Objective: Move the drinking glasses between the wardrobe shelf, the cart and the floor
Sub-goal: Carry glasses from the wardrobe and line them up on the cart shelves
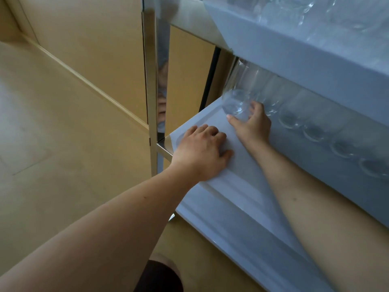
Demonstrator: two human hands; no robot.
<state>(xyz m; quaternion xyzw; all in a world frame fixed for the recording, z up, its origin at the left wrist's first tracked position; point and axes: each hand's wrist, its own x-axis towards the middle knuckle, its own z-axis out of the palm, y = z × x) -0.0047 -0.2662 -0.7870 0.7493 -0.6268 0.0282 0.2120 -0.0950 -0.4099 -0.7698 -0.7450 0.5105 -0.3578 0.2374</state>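
Observation:
My right hand (253,125) grips the base of a clear drinking glass (236,98) on the cart's lower white tray (242,199). The glass leans away from me, its rim up under the upper tray. My left hand (201,150) rests flat on the tray's near left corner, fingers slightly curled, holding nothing. A row of several more clear glasses (315,131) stands along the back of the lower tray, to the right of the held one. The upper tray (294,51) also carries glasses (305,11) at the top of the view.
The cart's shiny metal post (152,91) stands upright left of my left hand. Beige floor (63,123) spreads to the left, bounded by a beige panel wall (94,39). My dark-clothed knee (160,275) shows at the bottom edge.

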